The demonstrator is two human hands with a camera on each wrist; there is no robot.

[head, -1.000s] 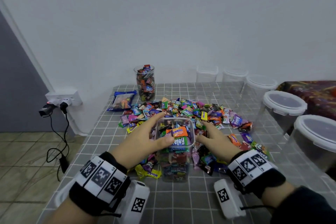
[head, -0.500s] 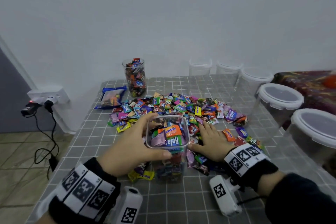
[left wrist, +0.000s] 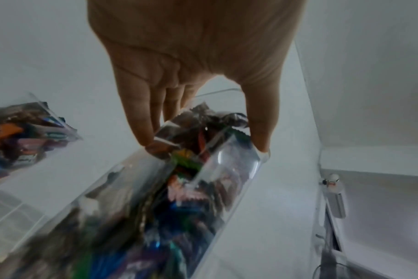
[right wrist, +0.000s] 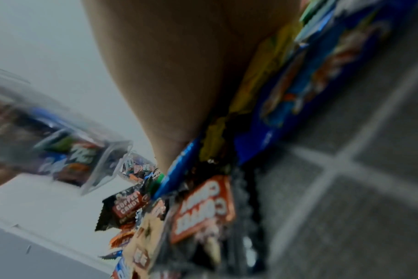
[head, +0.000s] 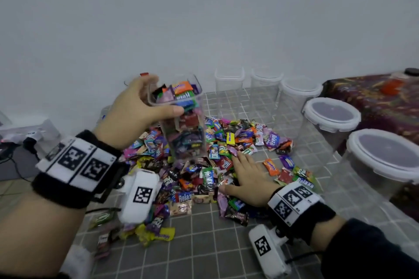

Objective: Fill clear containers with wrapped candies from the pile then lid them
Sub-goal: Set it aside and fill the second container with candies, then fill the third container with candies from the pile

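Note:
My left hand (head: 145, 106) grips a tall square clear container (head: 183, 120) near its open top and holds it in the air above the candy pile (head: 204, 165). It is full of wrapped candies and has no lid. In the left wrist view my fingers (left wrist: 143, 120) and thumb clasp the container (left wrist: 179, 188) at the rim. My right hand (head: 247, 174) lies flat, palm down, on the pile's right part. The right wrist view shows the palm (right wrist: 179, 75) over wrappers (right wrist: 203, 207).
Several empty clear containers (head: 229, 88) stand at the back; larger round ones with white lids (head: 331, 115) line the table's right edge. The grey checked tablecloth (head: 204, 251) is bare near me. A dark patterned cloth (head: 374, 97) lies at far right. A wall socket sits at left.
My left hand has lifted the filled container off the table and up toward the back left. My right hand has stayed flat on the pile.

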